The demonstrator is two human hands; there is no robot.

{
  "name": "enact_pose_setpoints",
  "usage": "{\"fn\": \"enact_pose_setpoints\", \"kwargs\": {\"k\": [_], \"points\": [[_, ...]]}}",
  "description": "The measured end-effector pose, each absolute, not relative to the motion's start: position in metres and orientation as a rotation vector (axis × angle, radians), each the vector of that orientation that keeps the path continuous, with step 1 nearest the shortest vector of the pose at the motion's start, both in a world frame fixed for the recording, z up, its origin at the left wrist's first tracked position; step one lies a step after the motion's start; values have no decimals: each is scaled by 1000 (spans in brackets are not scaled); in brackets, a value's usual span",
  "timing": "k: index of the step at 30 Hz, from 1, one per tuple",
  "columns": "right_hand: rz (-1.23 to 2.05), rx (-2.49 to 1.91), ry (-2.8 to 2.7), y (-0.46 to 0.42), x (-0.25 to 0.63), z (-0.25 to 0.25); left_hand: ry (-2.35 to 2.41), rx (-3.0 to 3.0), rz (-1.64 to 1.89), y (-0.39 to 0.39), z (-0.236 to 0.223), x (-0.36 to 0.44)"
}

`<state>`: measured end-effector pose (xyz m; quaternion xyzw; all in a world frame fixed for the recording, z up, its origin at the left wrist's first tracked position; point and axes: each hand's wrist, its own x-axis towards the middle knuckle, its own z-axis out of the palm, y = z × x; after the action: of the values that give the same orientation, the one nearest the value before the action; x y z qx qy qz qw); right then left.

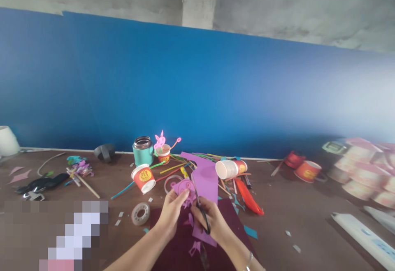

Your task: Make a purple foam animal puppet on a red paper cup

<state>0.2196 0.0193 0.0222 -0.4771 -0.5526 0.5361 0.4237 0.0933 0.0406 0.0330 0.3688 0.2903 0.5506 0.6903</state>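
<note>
Between finger and thumb, my left hand holds a piece of pink-purple craft paper with round shapes drawn on it. My right hand is closed round the black handles of a pair of scissors, whose blades are at the right edge of that piece. Under and behind my hands lies a larger purple sheet with parts cut out. Purple offcuts rest on a dark maroon sheet below. A roll of white tape lies left of my left hand.
Behind my hands stand a teal flask and a paper cup with a pink figure. A tilted paper cup is at left, stacked cups and a red strip at right. A white power strip lies far right.
</note>
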Motion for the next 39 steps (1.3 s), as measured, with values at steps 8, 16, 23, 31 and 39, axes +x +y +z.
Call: {"fn": "enact_pose_setpoints", "kwargs": {"k": [8,16,23,31,39], "points": [[1350,-1213,-1377,21,222,23,672,862,1246,46,31,90],[1355,-1241,-1330,20,224,24,650,866,1223,47,34,88],[1288,-1165,-1150,24,232,23,726,999,1019,49,33,86],[1333,-1087,-1266,22,225,24,846,965,1160,45,35,91],[1410,-1073,-1331,20,222,16,899,968,1258,48,34,90]]}}
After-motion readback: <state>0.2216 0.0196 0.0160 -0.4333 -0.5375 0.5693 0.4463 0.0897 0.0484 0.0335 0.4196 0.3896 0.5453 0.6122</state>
